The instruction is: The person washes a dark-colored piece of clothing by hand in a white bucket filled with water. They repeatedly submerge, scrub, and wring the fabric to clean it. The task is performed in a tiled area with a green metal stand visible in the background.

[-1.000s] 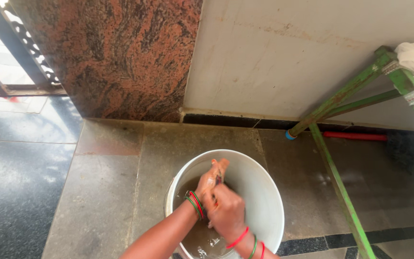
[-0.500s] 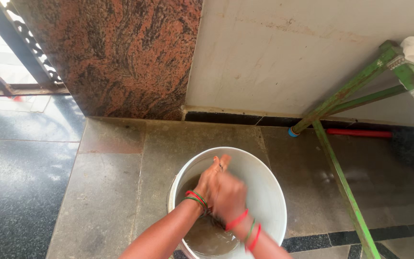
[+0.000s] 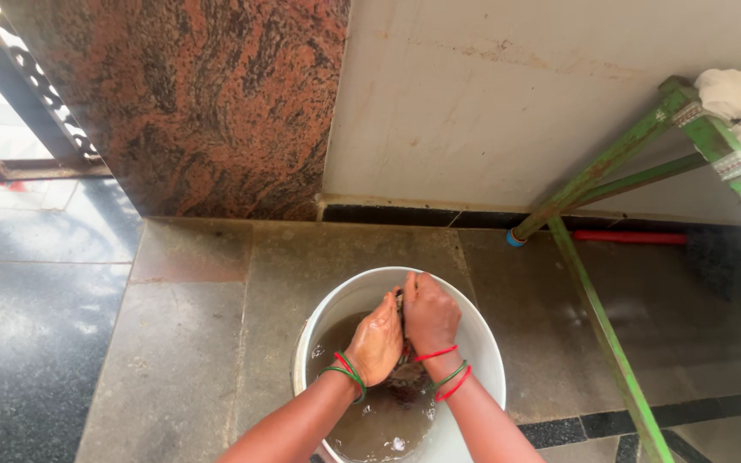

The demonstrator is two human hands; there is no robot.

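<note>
Since the earlier frame the hands have been drawn closer together over the bucket (image 3: 319,330). A dark wet cloth (image 3: 401,370) is clasped between them, just above the brown water (image 3: 379,420). The left hand (image 3: 376,339) and right hand (image 3: 430,314) are closed tight on it, knuckles touching. Red and green threads are worn on both wrists. A green ladder (image 3: 604,165) is leaned against the wall at the right.
</note>
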